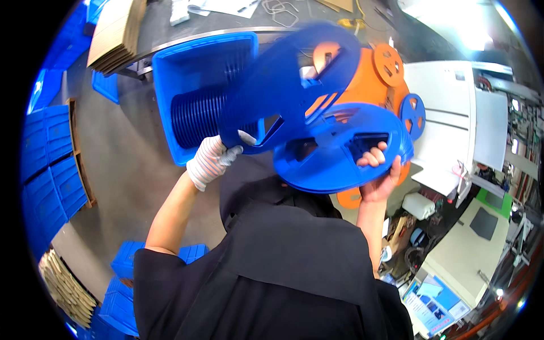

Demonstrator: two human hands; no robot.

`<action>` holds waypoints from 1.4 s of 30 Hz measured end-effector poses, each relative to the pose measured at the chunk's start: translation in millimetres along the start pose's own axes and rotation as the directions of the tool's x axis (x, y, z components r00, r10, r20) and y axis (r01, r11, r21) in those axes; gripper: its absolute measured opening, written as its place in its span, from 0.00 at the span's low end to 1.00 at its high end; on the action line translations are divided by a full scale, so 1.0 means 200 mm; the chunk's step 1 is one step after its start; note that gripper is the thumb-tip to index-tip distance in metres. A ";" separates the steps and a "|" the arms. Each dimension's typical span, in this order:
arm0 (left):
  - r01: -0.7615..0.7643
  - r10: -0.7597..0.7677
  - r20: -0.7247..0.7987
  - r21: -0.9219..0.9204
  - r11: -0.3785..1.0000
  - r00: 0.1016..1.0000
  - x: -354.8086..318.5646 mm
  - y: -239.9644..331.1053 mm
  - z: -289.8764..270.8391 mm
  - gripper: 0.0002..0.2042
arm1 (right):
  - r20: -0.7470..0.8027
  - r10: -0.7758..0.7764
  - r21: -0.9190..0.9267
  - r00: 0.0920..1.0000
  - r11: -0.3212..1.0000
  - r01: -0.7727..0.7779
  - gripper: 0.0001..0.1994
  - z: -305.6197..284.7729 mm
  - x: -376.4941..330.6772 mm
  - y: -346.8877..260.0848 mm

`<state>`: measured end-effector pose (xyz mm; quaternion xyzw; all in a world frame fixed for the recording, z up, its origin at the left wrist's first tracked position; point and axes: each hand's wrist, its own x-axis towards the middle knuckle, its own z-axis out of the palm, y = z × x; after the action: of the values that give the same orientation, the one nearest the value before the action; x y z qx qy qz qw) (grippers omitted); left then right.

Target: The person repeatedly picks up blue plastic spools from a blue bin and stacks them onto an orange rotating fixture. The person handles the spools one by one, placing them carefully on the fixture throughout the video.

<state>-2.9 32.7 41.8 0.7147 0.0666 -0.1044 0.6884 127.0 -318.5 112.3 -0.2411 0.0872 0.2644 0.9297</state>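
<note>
My left hand, in a striped white glove with grey fingertips, grips the lower rim of a blue plastic reel disc. This disc is tilted up and smeared by motion. My bare right hand holds a stack of similar blue reel discs at its right side, with fingers curled through a cut-out. The raised disc overlaps the stack's far left part in view. Behind it stands a blue bin with a row of dark blue discs on edge inside, partly hidden by the raised disc.
An orange round machine carrying orange discs and a small blue disc stands beyond the stack. Flattened cardboard lies on the grey table at the far side. Stacked blue crates line the left, and a white cabinet stands right.
</note>
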 end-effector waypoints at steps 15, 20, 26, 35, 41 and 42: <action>-0.001 -0.152 -0.079 -0.887 0.461 0.985 -0.12 -0.18 -0.01 0.17 | -0.063 -0.023 -0.062 0.998 0.998 0.019 0.18 -0.08 -0.18 0.08; 0.002 -0.191 -0.098 -0.885 0.465 0.977 -0.13 -0.17 0.00 0.17 | -0.081 -0.012 -0.097 0.997 0.995 0.004 0.18 -0.08 -0.17 0.09; 0.013 -0.271 -0.212 -0.766 0.643 0.939 -0.17 -0.26 -0.11 0.19 | -0.112 -0.011 -0.107 0.994 0.994 -0.001 0.17 -0.07 -0.19 0.11; 0.399 -0.491 -0.519 -0.286 0.871 0.700 0.20 -0.72 -0.32 0.14 | -0.156 -0.038 -0.176 0.987 0.984 0.010 0.17 -0.06 -0.22 0.14; 0.578 -0.400 -0.666 0.056 0.814 0.629 0.56 -1.07 -0.30 0.13 | -0.190 -0.075 -0.198 0.979 0.980 0.037 0.17 -0.05 -0.25 0.14; 0.603 -0.410 -0.660 0.083 0.793 0.630 0.59 -1.08 -0.29 0.12 | -0.198 -0.089 -0.209 0.976 0.977 0.046 0.17 -0.06 -0.26 0.14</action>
<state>63.2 94.5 -194.0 0.7539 0.4693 -0.0683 0.4546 67.5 -326.5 106.5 -0.3639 0.1473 0.2135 0.8946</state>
